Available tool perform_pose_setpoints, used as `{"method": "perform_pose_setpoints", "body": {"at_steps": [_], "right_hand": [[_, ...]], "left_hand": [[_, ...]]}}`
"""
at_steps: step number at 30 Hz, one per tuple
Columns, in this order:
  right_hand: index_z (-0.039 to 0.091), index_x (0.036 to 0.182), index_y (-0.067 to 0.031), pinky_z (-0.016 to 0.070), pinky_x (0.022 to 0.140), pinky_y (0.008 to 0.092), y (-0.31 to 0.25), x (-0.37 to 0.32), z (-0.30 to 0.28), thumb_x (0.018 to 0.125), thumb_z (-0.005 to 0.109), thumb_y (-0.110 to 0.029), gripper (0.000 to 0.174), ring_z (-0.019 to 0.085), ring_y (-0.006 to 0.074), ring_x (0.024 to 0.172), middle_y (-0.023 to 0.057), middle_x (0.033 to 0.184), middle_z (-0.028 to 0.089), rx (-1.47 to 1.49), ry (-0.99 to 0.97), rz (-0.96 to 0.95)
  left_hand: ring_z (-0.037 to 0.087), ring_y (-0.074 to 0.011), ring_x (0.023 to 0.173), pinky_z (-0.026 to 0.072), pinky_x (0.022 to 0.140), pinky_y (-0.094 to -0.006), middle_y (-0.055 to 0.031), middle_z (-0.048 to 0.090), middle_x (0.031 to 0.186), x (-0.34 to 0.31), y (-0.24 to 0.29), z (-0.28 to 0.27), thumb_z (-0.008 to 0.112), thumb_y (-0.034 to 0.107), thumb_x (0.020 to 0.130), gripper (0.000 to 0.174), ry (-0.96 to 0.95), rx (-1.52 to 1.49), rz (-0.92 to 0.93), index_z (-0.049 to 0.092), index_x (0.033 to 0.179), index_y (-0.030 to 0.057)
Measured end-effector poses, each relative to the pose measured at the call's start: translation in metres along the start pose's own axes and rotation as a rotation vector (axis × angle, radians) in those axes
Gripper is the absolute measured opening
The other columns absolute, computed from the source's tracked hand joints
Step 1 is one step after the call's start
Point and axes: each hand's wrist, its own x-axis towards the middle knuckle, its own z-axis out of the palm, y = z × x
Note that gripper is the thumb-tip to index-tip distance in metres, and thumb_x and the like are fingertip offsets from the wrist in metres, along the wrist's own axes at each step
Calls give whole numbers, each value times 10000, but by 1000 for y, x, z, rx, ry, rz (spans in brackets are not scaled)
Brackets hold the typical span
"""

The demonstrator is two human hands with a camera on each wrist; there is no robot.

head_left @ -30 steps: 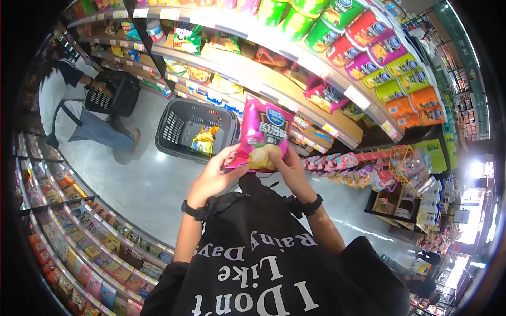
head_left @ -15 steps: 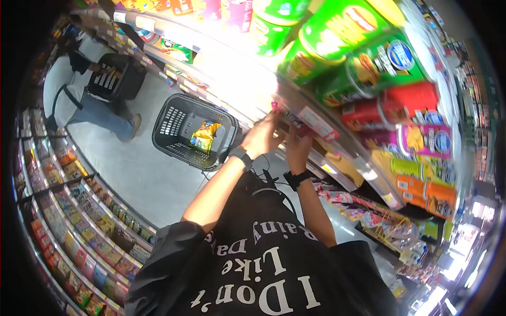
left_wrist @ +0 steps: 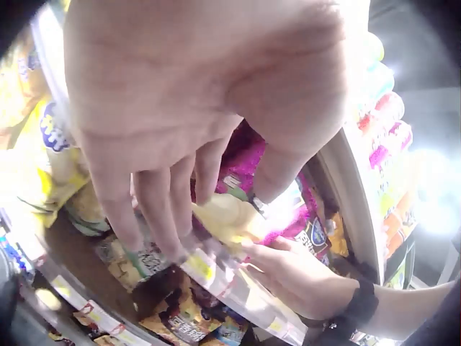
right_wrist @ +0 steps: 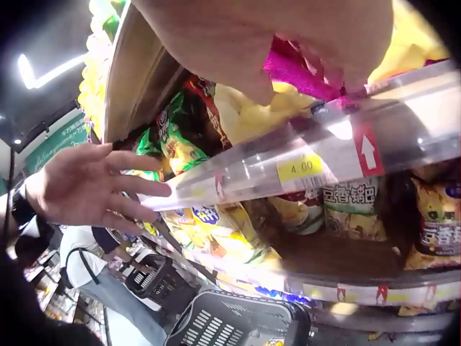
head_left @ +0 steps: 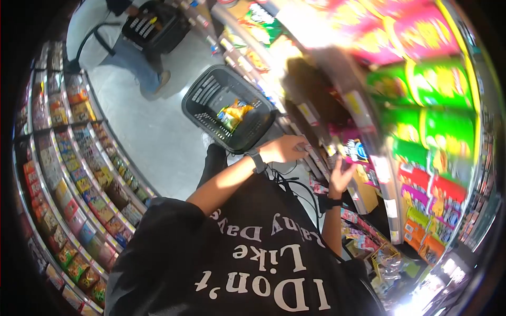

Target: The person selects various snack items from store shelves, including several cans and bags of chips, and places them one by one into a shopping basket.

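My left hand (head_left: 284,149) is held beside the snack shelf, empty; in the right wrist view its fingers are straight and spread apart. A magenta bag of potato chips (head_left: 356,150) with a blue logo lies on the shelf, partly hidden by the shelf edge. My right hand (head_left: 341,176) is at the front of that bag, thumb and fingers apart. In the left wrist view, the fingers of the right hand (left_wrist: 299,277) lie along the bag's pale lower part. The right wrist view shows magenta wrapping (right_wrist: 299,68) between thumb and fingers.
A black shopping basket (head_left: 200,113) holding a yellow snack bag (head_left: 233,116) stands on the floor at left. Beyond it, a person (head_left: 118,50) carries another basket (head_left: 155,26). Green canisters (head_left: 445,84) fill the upper right shelf. A price rail (right_wrist: 238,176) runs along the shelf front.
The magenta chip bag, held in both hands one second ago, is now on the shelf. My left hand has come away from it; my right hand stays at its front. The view has turned.
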Motion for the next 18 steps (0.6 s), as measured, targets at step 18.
{"method": "perform_pose_setpoints", "body": {"at_steps": [18], "right_hand": [[576,1152,-34,546,804,273,60,-13,359,897,766,-91,323,692,150,882,87,937,692,-148,-1018,294]], "left_hand": [[661,-152,1005,523,871,-301,-123,711,1073,-181,-313,-100,694,170,972,241,798,-485,-578,651,1144,7]]}}
